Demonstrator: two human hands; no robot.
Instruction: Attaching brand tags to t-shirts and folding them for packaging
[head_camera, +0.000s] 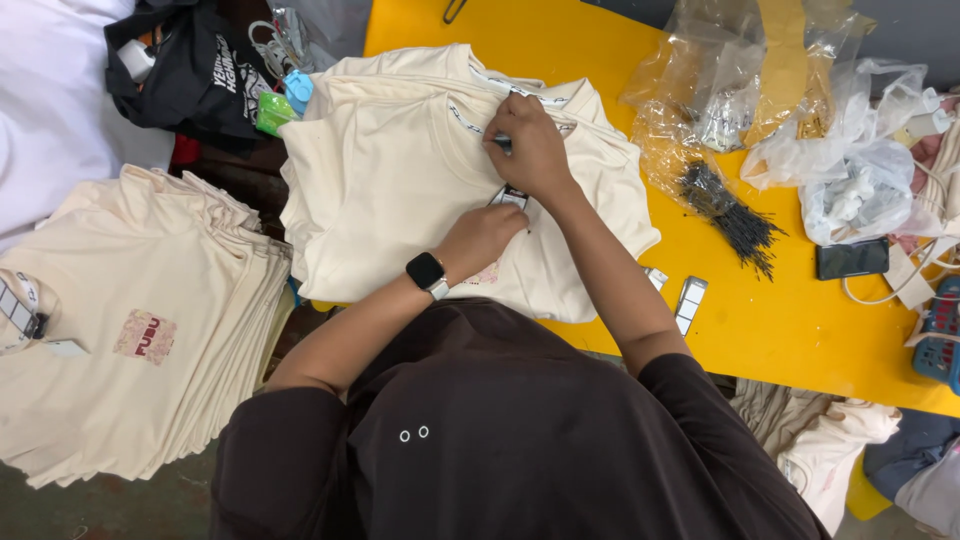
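Matt cream cloth shirts lie on a smooth yellow table beside glossy plastic bags.

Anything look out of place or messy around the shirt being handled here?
Mostly orderly. The odd bits: black fastener pins spill loose from a torn clear bag across the yellow table, and cream garments lie crumpled below its edge, unlike the neat shirt stack on the left.

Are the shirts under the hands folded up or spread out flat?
Folded. The cream shirts lie stacked on the yellow table, sleeves tucked in, under the left hand and right hand.
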